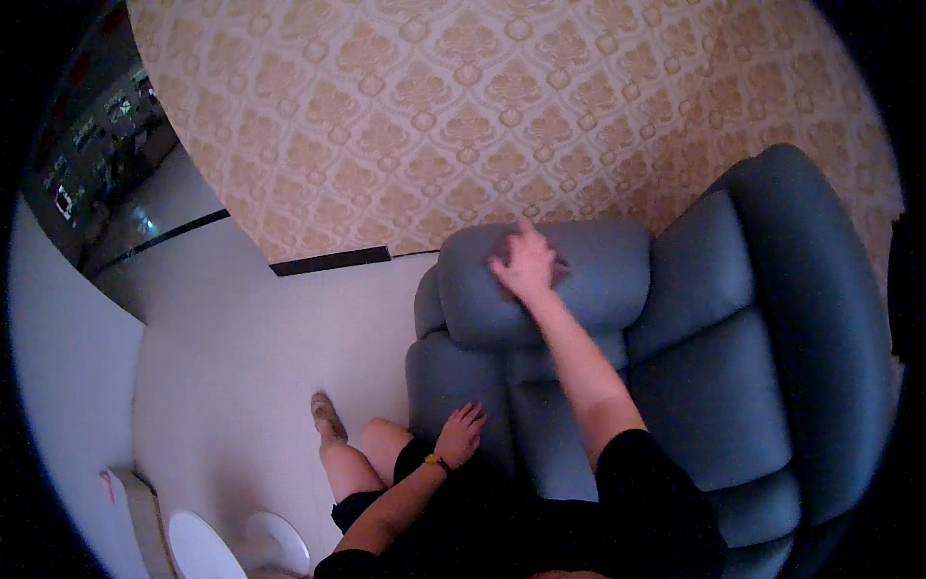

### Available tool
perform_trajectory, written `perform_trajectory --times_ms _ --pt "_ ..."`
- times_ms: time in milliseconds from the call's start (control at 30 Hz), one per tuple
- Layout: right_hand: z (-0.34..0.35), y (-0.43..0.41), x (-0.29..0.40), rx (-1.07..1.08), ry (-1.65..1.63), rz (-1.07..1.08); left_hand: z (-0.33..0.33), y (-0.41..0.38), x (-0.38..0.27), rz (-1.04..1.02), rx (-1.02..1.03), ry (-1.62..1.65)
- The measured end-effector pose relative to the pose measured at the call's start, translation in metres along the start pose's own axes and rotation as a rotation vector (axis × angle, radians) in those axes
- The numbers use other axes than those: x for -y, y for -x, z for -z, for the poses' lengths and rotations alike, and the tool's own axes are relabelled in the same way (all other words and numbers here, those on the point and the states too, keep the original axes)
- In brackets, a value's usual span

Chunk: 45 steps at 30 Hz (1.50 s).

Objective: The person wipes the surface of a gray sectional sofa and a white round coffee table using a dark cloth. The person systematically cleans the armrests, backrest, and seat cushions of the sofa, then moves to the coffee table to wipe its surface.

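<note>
A blue-grey padded recliner sofa [709, 405] stands before me and to the right. My right hand [527, 264] is stretched out over its rounded armrest [608, 282], fingers spread and slightly blurred. Beneath the palm lies a dark reddish-brown cloth [561, 269], pressed on the armrest's top; most of it is hidden by the hand. My left hand [459, 434], with a band at the wrist, rests near my lap at the front edge of the seat, its fingers apart and holding nothing.
Patterned wallpaper [470, 108] covers the wall behind the armrest, with a dark baseboard [333, 260] below. At lower left are a white round stool or table [206, 546] and a box-like object [137, 514]. A dark glass area [108, 159] lies at upper left.
</note>
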State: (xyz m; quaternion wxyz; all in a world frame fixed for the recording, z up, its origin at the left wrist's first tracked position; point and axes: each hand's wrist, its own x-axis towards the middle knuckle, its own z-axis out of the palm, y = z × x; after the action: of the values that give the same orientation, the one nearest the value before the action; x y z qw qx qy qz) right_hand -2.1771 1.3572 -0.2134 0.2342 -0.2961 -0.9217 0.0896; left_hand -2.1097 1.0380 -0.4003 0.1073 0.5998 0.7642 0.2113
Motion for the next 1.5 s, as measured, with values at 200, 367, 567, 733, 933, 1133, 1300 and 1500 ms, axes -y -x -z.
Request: perform_trajectory --times_ms 200,367,567,733,933,1133,1300,1500 --pt "-0.048 0.020 0.056 0.125 -0.026 0.802 0.008 -0.010 -0.006 -0.019 0.070 -0.014" --pt "-0.015 -0.037 -0.010 0.033 -0.144 0.601 0.005 -0.006 -0.007 -0.037 0.011 0.066" --pt "0.056 -0.048 -0.180 -0.084 0.100 -0.062 0.014 -0.002 0.001 0.002 0.087 0.055" --pt "0.041 -0.034 -0.306 -0.192 0.314 -0.255 -0.005 -0.011 -0.007 -0.015 0.010 0.170" --pt "0.014 -0.089 -0.244 0.027 0.136 -0.075 0.000 -0.013 -0.010 -0.042 -0.040 0.187" --pt "-0.041 -0.078 -0.043 0.160 0.028 0.398 -0.035 -0.010 -0.008 -0.045 -0.140 0.216" --pt "-0.079 -0.034 0.048 0.310 0.108 0.816 -0.047 -0.016 -0.003 -0.162 -0.228 0.198" --pt "-0.175 0.108 0.092 0.767 -0.774 0.782 -0.022 -0.012 -0.012 0.281 -0.326 0.360"
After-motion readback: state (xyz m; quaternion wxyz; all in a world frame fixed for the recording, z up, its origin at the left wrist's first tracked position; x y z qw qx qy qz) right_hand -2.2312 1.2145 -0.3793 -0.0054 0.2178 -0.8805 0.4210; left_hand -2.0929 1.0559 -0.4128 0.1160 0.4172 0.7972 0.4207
